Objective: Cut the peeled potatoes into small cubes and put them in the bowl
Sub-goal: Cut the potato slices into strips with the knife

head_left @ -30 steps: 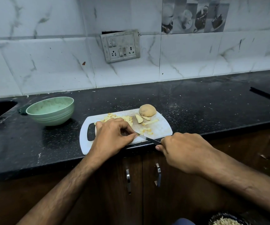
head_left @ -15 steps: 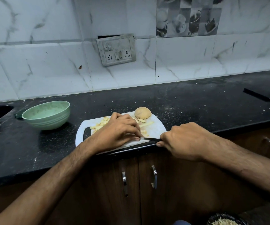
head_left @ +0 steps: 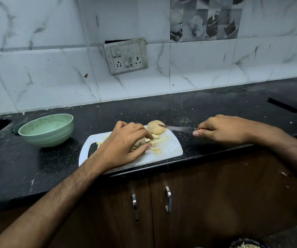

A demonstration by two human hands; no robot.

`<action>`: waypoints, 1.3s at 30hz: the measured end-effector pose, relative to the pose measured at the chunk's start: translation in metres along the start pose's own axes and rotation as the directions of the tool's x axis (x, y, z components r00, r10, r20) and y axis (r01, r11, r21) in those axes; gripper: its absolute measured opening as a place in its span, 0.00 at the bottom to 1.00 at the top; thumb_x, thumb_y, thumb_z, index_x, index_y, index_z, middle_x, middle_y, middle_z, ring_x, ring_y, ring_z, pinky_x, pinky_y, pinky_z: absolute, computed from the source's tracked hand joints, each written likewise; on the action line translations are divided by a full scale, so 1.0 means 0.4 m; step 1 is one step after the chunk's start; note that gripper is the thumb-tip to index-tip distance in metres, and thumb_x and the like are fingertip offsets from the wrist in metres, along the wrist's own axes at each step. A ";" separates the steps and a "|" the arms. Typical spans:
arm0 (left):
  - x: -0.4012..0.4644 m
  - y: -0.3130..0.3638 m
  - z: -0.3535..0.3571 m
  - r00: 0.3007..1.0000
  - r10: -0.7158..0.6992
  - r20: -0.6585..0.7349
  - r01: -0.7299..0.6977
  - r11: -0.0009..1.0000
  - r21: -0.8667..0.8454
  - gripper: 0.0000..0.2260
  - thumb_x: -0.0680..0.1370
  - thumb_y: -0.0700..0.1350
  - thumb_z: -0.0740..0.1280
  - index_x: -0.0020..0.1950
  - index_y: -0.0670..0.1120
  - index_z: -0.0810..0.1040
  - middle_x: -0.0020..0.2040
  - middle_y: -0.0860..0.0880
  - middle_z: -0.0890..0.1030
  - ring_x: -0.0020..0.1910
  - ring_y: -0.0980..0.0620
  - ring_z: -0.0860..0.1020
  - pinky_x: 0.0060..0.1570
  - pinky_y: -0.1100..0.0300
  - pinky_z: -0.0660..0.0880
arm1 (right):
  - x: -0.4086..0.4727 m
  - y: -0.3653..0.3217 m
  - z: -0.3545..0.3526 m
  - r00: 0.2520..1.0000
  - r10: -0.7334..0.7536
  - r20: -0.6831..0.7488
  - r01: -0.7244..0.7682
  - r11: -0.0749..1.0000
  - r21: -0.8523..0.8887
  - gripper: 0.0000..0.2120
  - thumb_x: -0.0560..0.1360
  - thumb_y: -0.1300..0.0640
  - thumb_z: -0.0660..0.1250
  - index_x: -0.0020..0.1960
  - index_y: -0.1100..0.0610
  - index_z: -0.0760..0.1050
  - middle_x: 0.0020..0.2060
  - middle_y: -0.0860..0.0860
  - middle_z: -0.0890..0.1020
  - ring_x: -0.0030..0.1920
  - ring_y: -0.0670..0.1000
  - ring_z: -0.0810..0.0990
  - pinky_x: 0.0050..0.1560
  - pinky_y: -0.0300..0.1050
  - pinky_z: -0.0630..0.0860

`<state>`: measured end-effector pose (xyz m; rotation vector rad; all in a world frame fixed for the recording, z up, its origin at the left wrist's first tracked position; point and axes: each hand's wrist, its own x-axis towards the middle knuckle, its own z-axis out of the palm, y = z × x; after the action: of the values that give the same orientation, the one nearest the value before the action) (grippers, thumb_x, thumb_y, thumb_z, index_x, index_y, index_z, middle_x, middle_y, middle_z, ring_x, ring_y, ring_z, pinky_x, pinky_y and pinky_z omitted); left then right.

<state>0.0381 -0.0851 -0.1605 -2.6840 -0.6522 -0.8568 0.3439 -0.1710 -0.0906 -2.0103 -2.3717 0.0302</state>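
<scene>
Resting on the white cutting board (head_left: 169,149), the left hand (head_left: 124,145) curls its fingers over a small heap of cut potato pieces (head_left: 140,143), thumb stretched along the board. Beyond that heap, at the board's far edge, sits a whole peeled potato (head_left: 154,128). The right hand (head_left: 222,129), off the board's right side, grips the knife (head_left: 178,128) by its handle, with the blade tip over that potato. The green bowl (head_left: 47,129) stands left of the board, apart from it. I judge the peeled potato firm, wet and slippery, likely to roll; it is best pinned from above with curled fingertips, well clear of the blade. The cut pieces are light and scoop easily.
</scene>
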 end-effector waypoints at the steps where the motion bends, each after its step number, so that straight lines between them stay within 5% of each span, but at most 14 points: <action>1: 0.010 0.008 0.001 1.000 0.017 0.017 -0.017 1.000 -0.011 0.10 0.82 0.55 0.62 0.58 0.54 0.79 0.52 0.58 0.79 0.53 0.55 0.77 0.51 0.56 0.63 | 0.019 0.004 0.016 0.999 0.029 -0.026 -0.028 0.998 0.063 0.23 0.80 0.36 0.55 0.39 0.53 0.71 0.34 0.49 0.78 0.38 0.47 0.77 0.45 0.50 0.75; 6: 0.051 0.051 0.034 0.983 0.129 0.134 -0.126 0.992 -0.030 0.10 0.82 0.56 0.64 0.56 0.55 0.82 0.53 0.58 0.81 0.52 0.59 0.77 0.48 0.55 0.68 | 0.098 -0.067 0.111 0.962 0.180 -0.205 -0.091 0.919 0.384 0.23 0.81 0.37 0.54 0.37 0.53 0.70 0.34 0.49 0.79 0.41 0.54 0.79 0.44 0.52 0.74; 10: 0.050 0.044 0.055 0.990 0.099 0.104 -0.101 0.995 0.010 0.08 0.81 0.54 0.66 0.48 0.53 0.83 0.45 0.57 0.80 0.44 0.56 0.78 0.45 0.52 0.69 | 0.134 -0.154 0.178 0.907 0.214 -0.364 -0.147 0.968 0.204 0.23 0.81 0.35 0.48 0.41 0.49 0.71 0.46 0.54 0.82 0.50 0.60 0.80 0.45 0.51 0.70; 16: 0.006 -0.013 0.041 0.999 -0.023 0.027 0.019 0.990 0.137 0.11 0.78 0.55 0.64 0.42 0.54 0.82 0.40 0.57 0.78 0.41 0.56 0.75 0.44 0.54 0.64 | 0.137 -0.156 0.209 0.863 0.167 -0.478 -0.187 0.982 0.005 0.21 0.82 0.37 0.50 0.52 0.50 0.75 0.47 0.55 0.83 0.48 0.61 0.82 0.39 0.50 0.68; 24: 0.016 -0.017 0.041 0.995 -0.098 -0.026 0.101 0.972 0.211 0.03 0.76 0.52 0.70 0.48 0.57 0.83 0.41 0.58 0.79 0.43 0.53 0.75 0.46 0.53 0.60 | 0.130 -0.162 0.211 0.864 0.172 -0.473 -0.195 0.981 0.001 0.21 0.82 0.38 0.48 0.53 0.50 0.74 0.46 0.54 0.83 0.47 0.60 0.82 0.39 0.50 0.67; 30: 0.073 0.027 0.064 0.980 -0.180 0.089 0.163 0.972 0.168 0.09 0.79 0.54 0.66 0.57 0.57 0.81 0.48 0.57 0.80 0.51 0.54 0.75 0.50 0.52 0.59 | 0.128 -0.164 0.207 0.866 0.183 -0.466 -0.198 0.980 0.018 0.22 0.82 0.38 0.48 0.54 0.51 0.74 0.47 0.54 0.83 0.48 0.60 0.82 0.40 0.50 0.67; 39: 0.060 0.048 0.052 0.970 -0.223 0.093 0.209 0.968 0.140 0.09 0.79 0.52 0.66 0.58 0.57 0.81 0.48 0.58 0.80 0.52 0.53 0.75 0.47 0.53 0.54 | 0.124 -0.166 0.207 0.863 0.188 -0.469 -0.196 0.980 0.032 0.22 0.82 0.38 0.48 0.53 0.50 0.74 0.46 0.53 0.83 0.46 0.60 0.82 0.38 0.49 0.68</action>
<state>0.0749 -0.0862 -0.1644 -2.5890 -1.0051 -0.6944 0.2674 -0.1326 -0.1703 -1.9694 -1.8737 -0.4252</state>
